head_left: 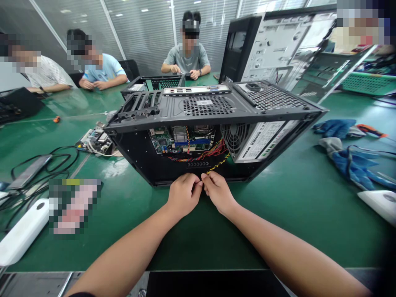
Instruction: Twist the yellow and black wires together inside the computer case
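A black computer case (173,109) stands on its side on the green table (293,206), its open side facing me. Inside I see the motherboard (182,140), red and yellow wires, and a power supply (256,140) with its fan at the right. A twisted yellow-and-black cable (219,164) runs out of the case down to my hands. My left hand (182,194) and my right hand (218,192) meet at the case's lower front edge, both pinched on the end of that cable.
A loose circuit board (95,141) lies left of the case, with black cables (37,173) and a white device (21,233) nearer me. Blue gloves (355,163) and an orange-handled tool (369,130) lie at the right. A second open case (278,45) stands behind. Three people sit across the table.
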Demonstrator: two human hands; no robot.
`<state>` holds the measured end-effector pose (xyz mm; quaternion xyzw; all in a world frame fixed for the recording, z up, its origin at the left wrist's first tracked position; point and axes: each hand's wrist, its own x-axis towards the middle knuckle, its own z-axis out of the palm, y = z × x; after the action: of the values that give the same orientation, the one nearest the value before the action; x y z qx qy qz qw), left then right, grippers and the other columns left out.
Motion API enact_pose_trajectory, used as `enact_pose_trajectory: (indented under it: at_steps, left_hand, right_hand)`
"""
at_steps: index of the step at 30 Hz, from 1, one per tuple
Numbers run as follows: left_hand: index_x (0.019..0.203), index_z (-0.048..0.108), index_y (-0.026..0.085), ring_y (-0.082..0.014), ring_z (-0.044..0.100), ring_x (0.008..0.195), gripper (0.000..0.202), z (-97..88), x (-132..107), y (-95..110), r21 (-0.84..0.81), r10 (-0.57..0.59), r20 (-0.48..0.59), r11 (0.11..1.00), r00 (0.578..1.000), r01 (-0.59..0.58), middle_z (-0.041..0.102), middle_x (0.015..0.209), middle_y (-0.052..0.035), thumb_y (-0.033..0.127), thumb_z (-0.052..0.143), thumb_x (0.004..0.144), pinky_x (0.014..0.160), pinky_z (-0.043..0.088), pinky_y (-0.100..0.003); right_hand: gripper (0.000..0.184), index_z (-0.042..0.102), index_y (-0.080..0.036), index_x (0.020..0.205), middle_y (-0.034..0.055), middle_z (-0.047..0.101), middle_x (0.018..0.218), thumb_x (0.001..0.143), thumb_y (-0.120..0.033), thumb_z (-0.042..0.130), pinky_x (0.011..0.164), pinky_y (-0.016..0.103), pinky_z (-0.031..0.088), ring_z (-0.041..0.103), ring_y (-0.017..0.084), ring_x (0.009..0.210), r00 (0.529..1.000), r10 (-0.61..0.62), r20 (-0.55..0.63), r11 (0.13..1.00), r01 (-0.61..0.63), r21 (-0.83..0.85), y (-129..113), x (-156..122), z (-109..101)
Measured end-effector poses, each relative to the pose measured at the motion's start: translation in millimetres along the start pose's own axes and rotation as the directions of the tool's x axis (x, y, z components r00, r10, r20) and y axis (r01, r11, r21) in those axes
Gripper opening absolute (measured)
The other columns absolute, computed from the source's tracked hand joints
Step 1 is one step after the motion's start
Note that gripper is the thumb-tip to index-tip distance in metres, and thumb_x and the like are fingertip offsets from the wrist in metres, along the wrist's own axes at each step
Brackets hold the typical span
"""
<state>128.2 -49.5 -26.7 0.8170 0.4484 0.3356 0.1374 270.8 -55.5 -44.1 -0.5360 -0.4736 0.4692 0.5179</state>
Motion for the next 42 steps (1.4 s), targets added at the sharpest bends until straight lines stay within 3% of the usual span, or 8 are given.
enact_pose_trajectory:
  at_steps: [11,26,42]
  left_hand:
    - [0.085,0.057,0.021,-0.0179,0.06,0.077,0.008,0.3,-0.9,-0.5,0.023,0.03,-0.025,0.999,0.999,-0.03,0.064,0.081,-0.0024,0.02,0.054,0.092,0.072,0.046,-0.031]
    - [0.083,0.058,0.02,-0.0164,0.06,0.071,0.015,-3.3,2.0,2.8,0.026,-0.037,0.048,0.999,0.998,0.035,0.063,0.076,-0.0012,0.02,0.05,0.096,0.067,0.045,-0.029]
    - [0.084,0.058,0.021,-0.0172,0.06,0.073,0.013,-1.1,0.9,0.7,0.025,0.009,0.002,1.0,1.0,-0.009,0.064,0.078,-0.0022,0.02,0.051,0.095,0.069,0.045,-0.03]
  right_hand:
    - [0.044,0.043,-0.023,0.061,-0.0057,0.044,0.051,0.087,-0.053,0.061,0.045,0.026,0.032,0.042,0.011,0.045,1.0,0.009,0.0,0.999,-0.009,0.035,0.9,0.8,0.8]
    - [0.044,0.043,-0.024,0.062,-0.0045,0.046,0.052,0.089,-0.055,0.057,0.047,0.027,0.036,0.044,0.012,0.047,1.0,-0.013,0.007,1.0,0.014,-0.026,-2.8,-0.7,0.7]
    - [0.045,0.044,-0.023,0.063,-0.0052,0.045,0.052,0.087,-0.057,0.06,0.045,0.026,0.033,0.042,0.011,0.046,1.0,0.016,-0.006,0.999,-0.016,0.028,-0.6,0.1,1.6]
